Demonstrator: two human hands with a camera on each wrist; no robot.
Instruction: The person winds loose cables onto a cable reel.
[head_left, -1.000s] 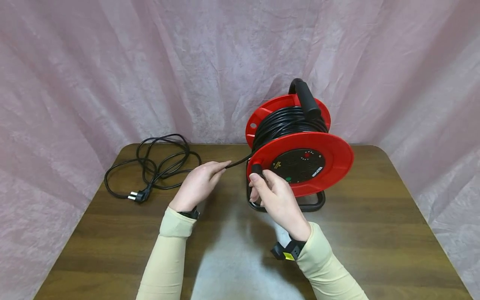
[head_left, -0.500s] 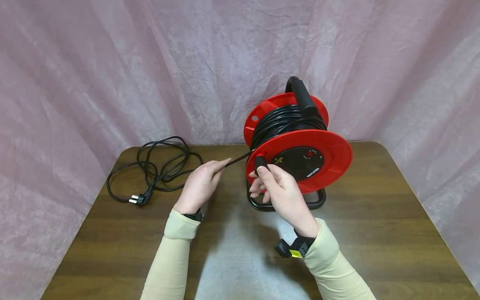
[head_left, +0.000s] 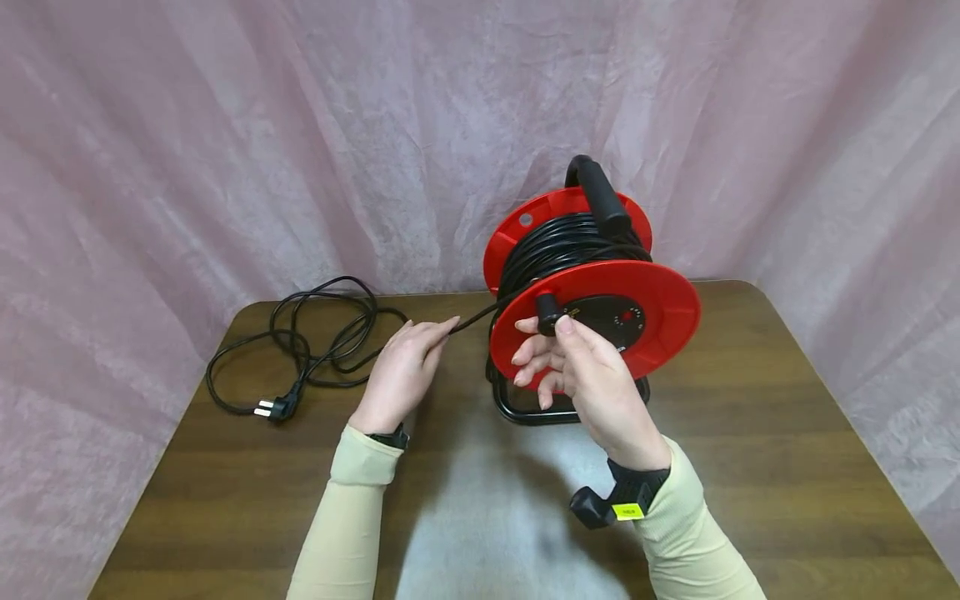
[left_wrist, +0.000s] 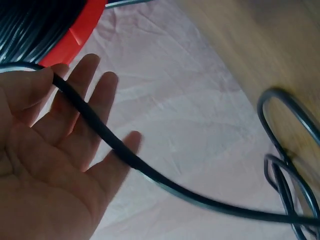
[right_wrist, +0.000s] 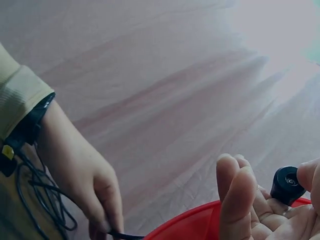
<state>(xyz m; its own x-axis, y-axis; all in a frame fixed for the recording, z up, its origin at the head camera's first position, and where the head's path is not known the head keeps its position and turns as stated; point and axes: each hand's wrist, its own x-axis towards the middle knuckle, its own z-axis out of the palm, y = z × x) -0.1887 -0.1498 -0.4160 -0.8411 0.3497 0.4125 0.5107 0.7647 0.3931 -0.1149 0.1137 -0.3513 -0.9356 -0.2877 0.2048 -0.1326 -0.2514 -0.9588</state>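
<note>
A red cable reel [head_left: 671,312] with black cable [head_left: 551,242] wound on its drum stands on a black tube frame right of centre. My right hand [head_left: 600,383] holds the reel's black crank knob [head_left: 550,312] between thumb and index finger, the other fingers loosely spread. In the right wrist view the thumb touches the end of the knob [right_wrist: 287,186]. My left hand [head_left: 401,371] pinches the loose black cable [left_wrist: 102,127] between thumb and forefinger, left of the reel. Across its remaining, mostly straight fingers the cable runs in the left wrist view.
Loose cable loops [head_left: 330,333] lie at the table's left, ending in a black plug [head_left: 281,407] with metal prongs. A black carrying handle [head_left: 602,200] tops the reel. Behind the brown wooden table [head_left: 765,467] hangs a pink curtain [head_left: 420,142].
My right hand has moved right with the crank knob, which travelled up and right as the reel turned. The left hand stays nearly in place, still pinching the cable.
</note>
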